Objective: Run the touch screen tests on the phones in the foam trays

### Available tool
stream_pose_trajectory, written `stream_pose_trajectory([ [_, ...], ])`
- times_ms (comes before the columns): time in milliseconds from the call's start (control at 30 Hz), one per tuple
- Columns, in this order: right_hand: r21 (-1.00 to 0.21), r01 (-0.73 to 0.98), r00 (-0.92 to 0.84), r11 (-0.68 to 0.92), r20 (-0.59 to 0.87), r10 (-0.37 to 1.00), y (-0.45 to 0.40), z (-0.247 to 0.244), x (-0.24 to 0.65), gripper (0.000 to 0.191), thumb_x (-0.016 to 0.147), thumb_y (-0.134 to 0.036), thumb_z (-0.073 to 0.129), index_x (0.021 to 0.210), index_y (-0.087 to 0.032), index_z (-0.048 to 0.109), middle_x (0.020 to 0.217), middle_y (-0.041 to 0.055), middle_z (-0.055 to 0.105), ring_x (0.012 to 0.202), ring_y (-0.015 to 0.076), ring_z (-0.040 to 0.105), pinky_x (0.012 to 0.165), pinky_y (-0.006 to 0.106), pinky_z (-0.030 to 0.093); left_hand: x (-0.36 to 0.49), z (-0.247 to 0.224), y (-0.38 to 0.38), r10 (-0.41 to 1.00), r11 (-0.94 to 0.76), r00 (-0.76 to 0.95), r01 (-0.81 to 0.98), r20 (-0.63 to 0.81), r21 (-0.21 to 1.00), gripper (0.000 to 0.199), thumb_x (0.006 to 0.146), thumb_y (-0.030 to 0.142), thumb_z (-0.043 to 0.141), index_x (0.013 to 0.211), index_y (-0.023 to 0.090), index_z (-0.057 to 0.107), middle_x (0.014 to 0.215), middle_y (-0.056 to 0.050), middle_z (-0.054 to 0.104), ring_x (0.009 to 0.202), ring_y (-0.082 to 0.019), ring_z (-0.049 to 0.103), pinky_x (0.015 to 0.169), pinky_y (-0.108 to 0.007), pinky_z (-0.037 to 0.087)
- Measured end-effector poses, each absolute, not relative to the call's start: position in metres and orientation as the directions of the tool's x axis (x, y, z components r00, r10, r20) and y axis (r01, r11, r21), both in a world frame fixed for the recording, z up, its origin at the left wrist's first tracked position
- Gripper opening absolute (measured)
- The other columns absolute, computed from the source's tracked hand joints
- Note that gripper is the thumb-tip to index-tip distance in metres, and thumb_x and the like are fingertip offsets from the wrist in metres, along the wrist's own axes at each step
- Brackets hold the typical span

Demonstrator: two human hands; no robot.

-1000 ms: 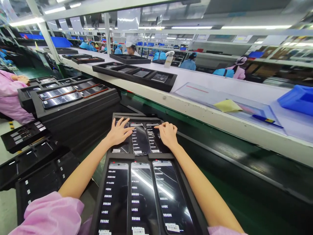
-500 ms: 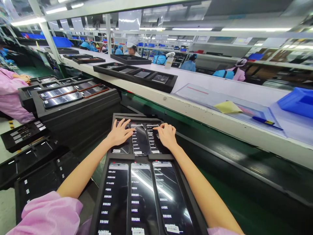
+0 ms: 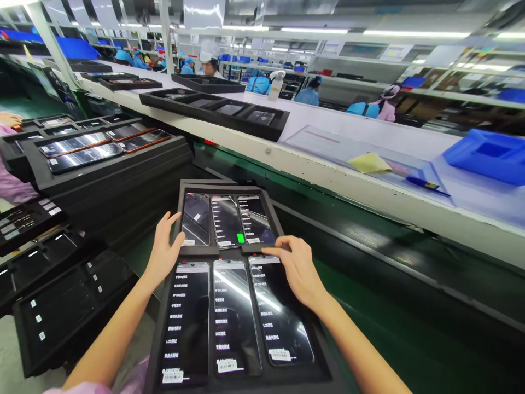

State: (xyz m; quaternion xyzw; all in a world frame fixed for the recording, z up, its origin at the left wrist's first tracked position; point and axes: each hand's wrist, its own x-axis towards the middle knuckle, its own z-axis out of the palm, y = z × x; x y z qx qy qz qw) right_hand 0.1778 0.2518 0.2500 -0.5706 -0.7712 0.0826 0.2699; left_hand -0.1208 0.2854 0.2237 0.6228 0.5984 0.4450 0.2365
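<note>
A black foam tray [image 3: 177,251] lies in front of me with two rows of smartphones, three in each. The front left phone [image 3: 186,323], middle phone [image 3: 237,323] and right phone [image 3: 283,314] show white menu text and carry barcode labels. In the back row, the left phone [image 3: 196,216] has a dark screen, the middle phone [image 3: 225,219] shows a green square, and the right phone [image 3: 255,219] shows a menu. My left hand [image 3: 163,249] is open at the tray's left edge, holding nothing. Over the front right phone's top end, my right hand [image 3: 298,268] points its index finger, empty.
On the left, a stack of black trays [image 3: 123,186] holds more phones, near another person's pink sleeve [image 3: 14,183]. The white bench [image 3: 320,164] carries a long phone tray [image 3: 213,114], a blue bin [image 3: 488,156], a yellow cloth [image 3: 370,162] and a blue pen [image 3: 426,185].
Both hands have come back from the rear phones, the left to the tray's edge, the right to the front right phone. A green square has appeared on the rear middle phone; the rear left screen is dark.
</note>
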Motion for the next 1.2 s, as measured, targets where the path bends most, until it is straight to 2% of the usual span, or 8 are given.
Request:
stream_pose_trajectory([
  [100, -0.406, 0.842, -0.242, 0.356, 0.307, 0.920, 0.211, 0.244, 0.184, 0.046, 0.093, -0.029, 0.022, 0.096, -0.030, 0.068, 0.096, 0.0045, 0.051, 0.095, 0.0194, 0.047, 0.092, 0.045, 0.034, -0.125, 0.209, 0.245, 0.983, 0.008, -0.180, 0.278, 0.044, 0.961, 0.057, 0.080, 0.039, 0.050, 0.133, 0.027, 0.033, 0.144, -0.008, 0.029, 0.132, -0.027, 0.027, 0.106, -0.047, 0.027],
  [233, -0.327, 0.871, -0.278, 0.367, 0.287, 0.917, 0.196, 0.239, 0.180, 0.046, 0.093, -0.025, 0.021, 0.101, -0.029, 0.066, 0.097, 0.0055, 0.051, 0.097, 0.0186, 0.048, 0.098, 0.049, 0.030, -0.121, 0.197, 0.218, 0.984, 0.085, -0.166, 0.107, -0.066, 0.991, 0.069, 0.074, 0.036, 0.057, 0.136, 0.027, 0.027, 0.144, -0.007, 0.030, 0.132, -0.027, 0.028, 0.109, -0.044, 0.024],
  [367, -0.238, 0.910, -0.287, 0.340, 0.231, 0.930, 0.200, 0.242, 0.170, 0.046, 0.093, -0.024, 0.021, 0.103, -0.028, 0.065, 0.099, 0.0076, 0.051, 0.102, 0.0196, 0.048, 0.099, 0.051, 0.028, -0.117, 0.196, 0.213, 0.984, 0.097, -0.158, 0.073, -0.084, 0.993, 0.070, 0.075, 0.031, 0.055, 0.137, 0.028, 0.024, 0.142, -0.007, 0.034, 0.131, -0.027, 0.031, 0.109, -0.046, 0.022],
  [533, -0.160, 0.934, -0.290, 0.320, 0.185, 0.939, 0.204, 0.243, 0.165, 0.045, 0.093, -0.022, 0.022, 0.100, -0.027, 0.067, 0.101, 0.0085, 0.051, 0.103, 0.0203, 0.048, 0.100, 0.052, 0.028, -0.114, 0.199, 0.212, 0.983, 0.090, -0.164, 0.025, -0.085, 0.996, 0.070, 0.073, 0.027, 0.053, 0.137, 0.027, 0.026, 0.142, -0.006, 0.035, 0.131, -0.026, 0.032, 0.109, -0.043, 0.022],
  [733, -0.172, 0.942, -0.256, 0.287, 0.184, 0.949, 0.203, 0.242, 0.165, 0.045, 0.093, -0.022, 0.022, 0.100, -0.028, 0.066, 0.100, 0.0076, 0.052, 0.100, 0.0196, 0.049, 0.099, 0.049, 0.030, -0.114, 0.197, 0.213, 0.983, 0.059, -0.174, 0.015, -0.055, 0.998, 0.068, 0.072, 0.025, 0.053, 0.136, 0.025, 0.029, 0.141, -0.006, 0.036, 0.130, -0.026, 0.032, 0.110, -0.042, 0.021],
  [900, -0.202, 0.934, -0.254, 0.294, 0.204, 0.945, 0.203, 0.241, 0.166, 0.045, 0.093, -0.023, 0.022, 0.101, -0.028, 0.066, 0.099, 0.0073, 0.051, 0.098, 0.0193, 0.049, 0.097, 0.048, 0.032, -0.115, 0.195, 0.213, 0.985, 0.077, -0.156, 0.002, -0.076, 0.997, 0.068, 0.072, 0.026, 0.053, 0.136, 0.027, 0.028, 0.142, -0.005, 0.035, 0.130, -0.025, 0.031, 0.110, -0.042, 0.021],
  [1067, -0.204, 0.890, -0.355, 0.407, 0.249, 0.901, 0.204, 0.246, 0.158, 0.043, 0.092, -0.023, 0.024, 0.105, -0.027, 0.065, 0.099, 0.0075, 0.051, 0.099, 0.0196, 0.048, 0.097, 0.049, 0.032, -0.115, 0.199, 0.214, 0.986, 0.105, -0.133, -0.002, -0.105, 0.994, 0.070, 0.073, 0.027, 0.051, 0.137, 0.027, 0.023, 0.144, -0.006, 0.030, 0.132, -0.025, 0.029, 0.110, -0.043, 0.020],
  [1200, -0.179, 0.827, -0.505, 0.534, 0.182, 0.844, 0.208, 0.253, 0.142, 0.038, 0.091, -0.022, 0.029, 0.109, -0.029, 0.062, 0.106, 0.0078, 0.053, 0.105, 0.0206, 0.046, 0.099, 0.049, 0.030, -0.115, 0.200, 0.214, 0.986, 0.108, -0.127, -0.010, -0.108, 0.994, 0.070, 0.072, 0.025, 0.051, 0.137, 0.025, 0.024, 0.145, -0.007, 0.029, 0.134, -0.023, 0.026, 0.110, -0.041, 0.020],
])
